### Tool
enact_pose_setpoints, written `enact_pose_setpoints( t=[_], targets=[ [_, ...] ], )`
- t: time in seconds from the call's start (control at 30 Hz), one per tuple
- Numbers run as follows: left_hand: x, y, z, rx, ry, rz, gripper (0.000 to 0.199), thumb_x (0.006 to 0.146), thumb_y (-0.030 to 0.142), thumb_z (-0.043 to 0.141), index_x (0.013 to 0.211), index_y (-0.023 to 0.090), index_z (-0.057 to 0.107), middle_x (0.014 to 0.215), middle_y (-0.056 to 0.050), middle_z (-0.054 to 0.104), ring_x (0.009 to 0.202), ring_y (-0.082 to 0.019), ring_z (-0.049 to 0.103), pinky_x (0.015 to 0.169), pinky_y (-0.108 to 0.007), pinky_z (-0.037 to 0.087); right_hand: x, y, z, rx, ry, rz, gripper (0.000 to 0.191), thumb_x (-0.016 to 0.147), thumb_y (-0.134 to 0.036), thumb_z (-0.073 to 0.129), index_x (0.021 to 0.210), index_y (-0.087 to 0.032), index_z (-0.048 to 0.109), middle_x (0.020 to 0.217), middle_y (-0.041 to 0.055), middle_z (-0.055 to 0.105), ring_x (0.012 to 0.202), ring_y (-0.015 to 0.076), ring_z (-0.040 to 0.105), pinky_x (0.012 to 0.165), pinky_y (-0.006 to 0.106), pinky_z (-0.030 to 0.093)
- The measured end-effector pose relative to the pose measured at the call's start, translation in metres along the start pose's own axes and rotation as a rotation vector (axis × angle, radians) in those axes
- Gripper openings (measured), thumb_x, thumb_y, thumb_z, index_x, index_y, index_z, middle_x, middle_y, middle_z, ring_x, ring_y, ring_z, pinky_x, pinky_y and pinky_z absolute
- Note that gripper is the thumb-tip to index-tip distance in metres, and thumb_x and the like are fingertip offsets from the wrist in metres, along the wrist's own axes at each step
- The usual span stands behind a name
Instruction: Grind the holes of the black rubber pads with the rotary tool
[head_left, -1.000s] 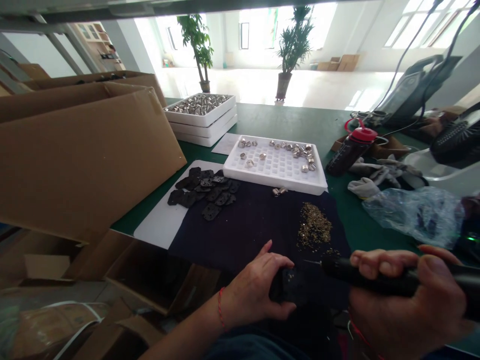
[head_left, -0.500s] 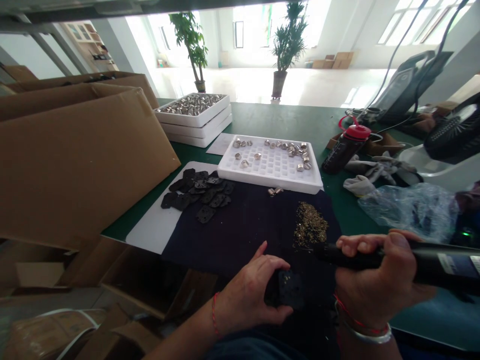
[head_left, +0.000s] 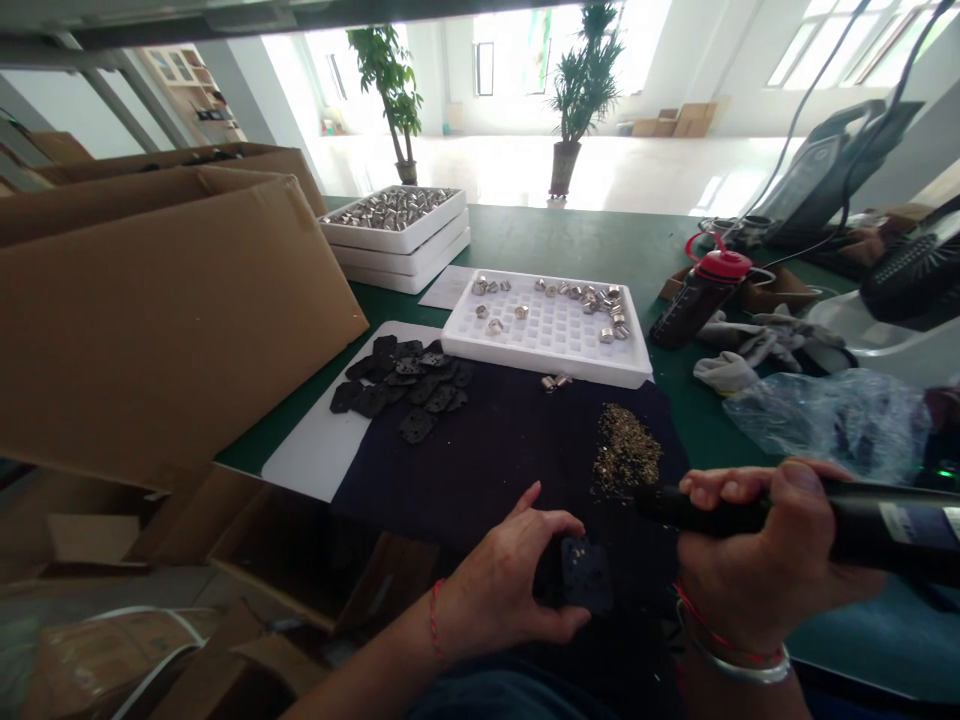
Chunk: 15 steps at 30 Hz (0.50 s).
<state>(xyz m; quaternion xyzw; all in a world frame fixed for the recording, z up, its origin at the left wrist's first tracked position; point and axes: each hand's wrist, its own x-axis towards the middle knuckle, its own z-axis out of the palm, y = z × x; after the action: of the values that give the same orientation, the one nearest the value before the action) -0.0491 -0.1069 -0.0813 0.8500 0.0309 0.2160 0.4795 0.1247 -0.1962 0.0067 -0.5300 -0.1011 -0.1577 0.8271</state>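
My left hand grips a small black plastic plate by its edges, thumb below and fingers above. A few tiny gold-coloured specks show on the plate's upper part. My right hand is wrapped round a black electric screwdriver, held nearly level with its tip pointing left. That tip hovers near a pile of small gold-coloured screws on the dark cloth, apart from the plate. Several loose black plates lie heaped to the left of the cloth's middle.
A white tray with metal cylinders stands behind the cloth, two or three cylinders before it. Stacked trays sit at back left, beside a large cardboard box. A red-lidded bottle, gloves and plastic bag lie right.
The whole view has shifted slightly, so things appear a little further right. Both hands keep their grips, on the black plate and the electric screwdriver.
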Motion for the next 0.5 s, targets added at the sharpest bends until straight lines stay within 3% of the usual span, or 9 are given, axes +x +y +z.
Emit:
enact_pose_setpoints(
  t=[0.23, 0.5],
  targets=[
    [0.001, 0.002, -0.002, -0.031, -0.017, -0.054, 0.071, 0.081, 0.026, 0.096, 0.143, 0.021, 0.062, 0.135, -0.007, 0.08, 0.123, -0.028, 0.082, 0.146, -0.063, 0.028, -0.002, -0.018, -0.003, 0.0, 0.007, 0.031, 0.011, 0.073, -0.026, 0.07, 0.075, -0.026, 0.059, 0.055, -0.0071, 0.047, 0.043, 0.0166, 0.042, 0.049, 0.035, 0.048],
    [0.002, 0.0, -0.001, -0.038, -0.003, -0.028, 0.074, 0.08, 0.027, 0.099, 0.143, 0.02, 0.06, 0.135, -0.008, 0.08, 0.122, -0.028, 0.082, 0.145, -0.062, 0.03, -0.011, -0.034, -0.026, 0.062, -0.137, 0.348, 0.03, 0.069, -0.041, 0.083, 0.083, -0.026, 0.062, 0.057, -0.0079, 0.043, 0.044, 0.0133, 0.039, 0.047, 0.031, 0.053]
  ],
)
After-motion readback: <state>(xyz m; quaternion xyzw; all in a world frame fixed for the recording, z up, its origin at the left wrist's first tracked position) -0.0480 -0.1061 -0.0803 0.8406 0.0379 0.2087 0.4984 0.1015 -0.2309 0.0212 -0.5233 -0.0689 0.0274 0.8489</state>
